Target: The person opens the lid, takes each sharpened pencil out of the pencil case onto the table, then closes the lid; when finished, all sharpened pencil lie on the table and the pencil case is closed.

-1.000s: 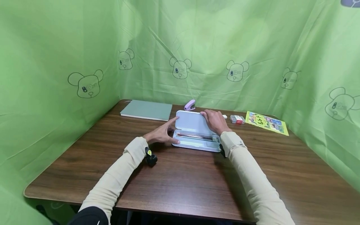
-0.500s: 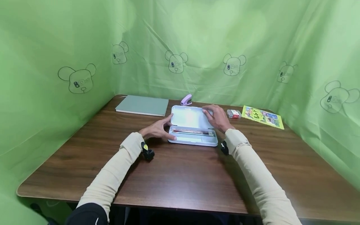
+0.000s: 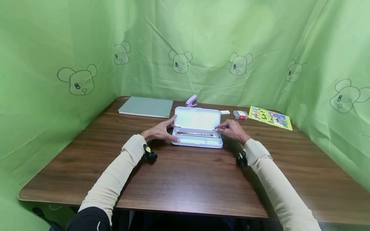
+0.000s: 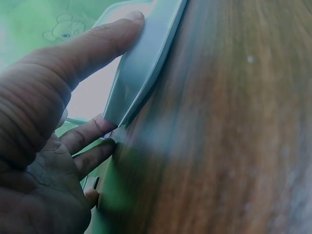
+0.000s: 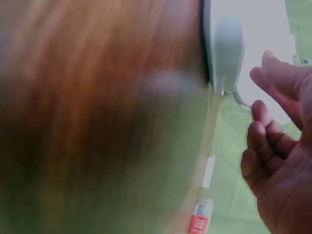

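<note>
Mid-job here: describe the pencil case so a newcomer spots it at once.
On the brown wooden table, look between the left hand and the right hand. The pale, shallow pencil case there has its lid raised. Unlike the closed green book beyond, it lies open, holding slim pencils.

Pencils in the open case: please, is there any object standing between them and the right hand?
Nothing visible stands between the right hand and the pencils. The raised lid is behind them, and the left hand is at the opposite end of the case.
</note>
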`<state>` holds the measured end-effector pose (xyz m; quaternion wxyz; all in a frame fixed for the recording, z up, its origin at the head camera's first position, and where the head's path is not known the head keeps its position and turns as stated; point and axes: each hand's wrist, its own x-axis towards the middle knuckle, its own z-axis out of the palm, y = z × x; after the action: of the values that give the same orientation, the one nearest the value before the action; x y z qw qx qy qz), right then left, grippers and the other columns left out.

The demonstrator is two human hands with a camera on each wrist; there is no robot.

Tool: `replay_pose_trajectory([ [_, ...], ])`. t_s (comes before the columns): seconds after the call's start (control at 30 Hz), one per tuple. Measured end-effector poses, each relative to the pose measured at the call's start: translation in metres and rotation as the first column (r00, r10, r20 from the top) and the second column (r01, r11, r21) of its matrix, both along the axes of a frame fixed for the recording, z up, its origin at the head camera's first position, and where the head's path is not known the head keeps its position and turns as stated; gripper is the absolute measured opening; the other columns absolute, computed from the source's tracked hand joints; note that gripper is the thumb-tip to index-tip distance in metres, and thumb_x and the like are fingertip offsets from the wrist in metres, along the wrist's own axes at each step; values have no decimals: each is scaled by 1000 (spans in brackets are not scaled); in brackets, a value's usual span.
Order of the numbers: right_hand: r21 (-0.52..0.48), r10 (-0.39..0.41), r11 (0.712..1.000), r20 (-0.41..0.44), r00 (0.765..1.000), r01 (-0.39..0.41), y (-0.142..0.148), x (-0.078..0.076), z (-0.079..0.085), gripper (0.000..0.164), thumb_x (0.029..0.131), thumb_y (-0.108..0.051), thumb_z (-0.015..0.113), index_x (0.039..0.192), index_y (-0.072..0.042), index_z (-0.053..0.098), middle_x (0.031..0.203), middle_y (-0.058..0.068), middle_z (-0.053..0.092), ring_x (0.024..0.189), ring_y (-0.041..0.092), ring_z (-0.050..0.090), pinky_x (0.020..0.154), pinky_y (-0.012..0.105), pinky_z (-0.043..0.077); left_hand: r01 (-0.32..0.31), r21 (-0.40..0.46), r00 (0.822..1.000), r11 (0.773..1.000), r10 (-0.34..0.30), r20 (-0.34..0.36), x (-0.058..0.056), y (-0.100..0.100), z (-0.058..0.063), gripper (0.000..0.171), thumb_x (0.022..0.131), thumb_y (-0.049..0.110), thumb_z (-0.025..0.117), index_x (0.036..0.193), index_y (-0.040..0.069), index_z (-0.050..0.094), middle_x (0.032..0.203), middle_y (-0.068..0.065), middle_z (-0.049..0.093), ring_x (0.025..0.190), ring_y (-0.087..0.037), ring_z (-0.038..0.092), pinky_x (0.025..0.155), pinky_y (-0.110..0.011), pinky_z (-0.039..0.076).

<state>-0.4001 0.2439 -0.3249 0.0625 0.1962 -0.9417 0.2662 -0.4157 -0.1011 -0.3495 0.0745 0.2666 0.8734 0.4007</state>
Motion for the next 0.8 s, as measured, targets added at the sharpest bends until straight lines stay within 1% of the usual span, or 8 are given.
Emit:
replay_pose_trajectory([
  [0.1, -13, -25, 1000, 100, 995, 26, 5, 3, -4, 28, 85, -32, 64, 104, -13, 71, 105, 9, 63, 87, 21, 51, 71, 33, 40, 4, -4, 1000, 1000, -4, 10, -1, 0, -2, 120, 60, 42, 83, 147, 26, 4, 121, -5, 49, 126, -18, 29, 107, -38, 13],
  [0.17, -48, -26, 998, 167, 986, 34, 6, 4, -7, 30, 84, -33, 65, 106, -13, 70, 111, 9, 62, 94, 22, 51, 75, 33, 40, 10, 3, 1000, 1000, -10, 11, -1, 1, -4, 119, 60, 42, 83, 147, 25, 4, 121, -6, 49, 126, -19, 29, 107, -39, 12],
  [0.27, -97, -31, 994, 216, 976, 53, 4, 5, -12, 32, 83, -34, 66, 107, -14, 70, 112, 8, 61, 96, 21, 50, 78, 32, 40, 17, 20, 1000, 1000, -17, 11, -1, 1, -5, 119, 60, 40, 84, 147, 25, 4, 121, -8, 49, 126, -20, 29, 107, -39, 11],
  [0.37, -102, -32, 993, 217, 976, 55, 0, 5, -14, 33, 82, -34, 68, 107, -13, 69, 109, 8, 62, 93, 20, 50, 75, 30, 39, 29, 34, 999, 999, -30, 12, -2, 2, -5, 119, 61, 37, 84, 147, 24, 3, 122, -11, 49, 126, -22, 28, 107, -41, 10],
  [0.5, -86, -56, 993, 211, 976, 76, -2, 4, -16, 30, 81, -33, 69, 102, -11, 71, 94, 7, 61, 82, 20, 47, 67, 29, 36, 32, 40, 999, 999, -33, 14, -1, 2, -4, 119, 61, 36, 84, 147, 23, 3, 122, -11, 49, 125, -22, 30, 107, -40, 11],
  [0.6, -71, -74, 993, 193, 978, 90, -3, 3, -16, 26, 81, -32, 68, 97, -11, 72, 87, 5, 60, 79, 20, 48, 65, 29, 37, 26, 29, 1000, 999, -26, 9, 0, 3, -3, 120, 60, 38, 84, 147, 23, 4, 121, -9, 49, 125, -21, 30, 107, -40, 12],
  [0.7, -88, -77, 992, 173, 982, 93, -4, 3, -13, 25, 82, -30, 68, 96, -10, 72, 91, 6, 63, 84, 20, 51, 69, 30, 40, 23, 16, 1000, 1000, -23, 1, -1, 1, -2, 120, 60, 40, 84, 147, 23, 3, 122, -9, 48, 126, -21, 29, 107, -41, 13],
  [0.8, -139, -62, 986, 174, 983, 87, -3, 2, -9, 25, 83, -28, 67, 98, -8, 71, 98, 8, 65, 91, 20, 52, 74, 30, 41, 13, 1, 1000, 1000, -13, -4, 0, -3, 0, 119, 61, 41, 83, 147, 24, 3, 123, -8, 49, 126, -21, 28, 107, -41, 13],
])
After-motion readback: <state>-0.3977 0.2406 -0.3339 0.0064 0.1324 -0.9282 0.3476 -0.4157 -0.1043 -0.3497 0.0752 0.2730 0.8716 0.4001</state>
